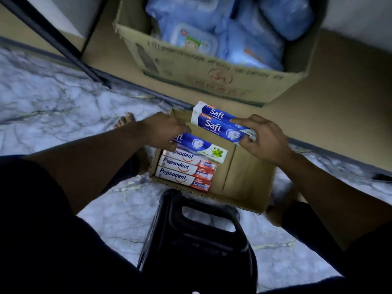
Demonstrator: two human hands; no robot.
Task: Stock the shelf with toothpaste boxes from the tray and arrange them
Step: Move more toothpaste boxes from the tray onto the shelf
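Note:
A shallow cardboard tray (248, 183) lies on the floor in front of me. Three red-and-white Pepsodent boxes (182, 174) lie side by side at its left. A blue Safi box (201, 146) rests above them, and my left hand (167, 132) grips its left end. My right hand (265, 139) holds the right end of two stacked blue Safi boxes (214, 122), lifted over the tray's far edge. The tray's right half is bare cardboard.
A big cardboard carton (212, 79) full of blue wipe packs sits on the low tan shelf board (339, 98) just beyond the tray. A black plastic stool (199, 240) stands between my knees. A dark shelf post (63, 47) slants at upper left. The floor is marble-patterned.

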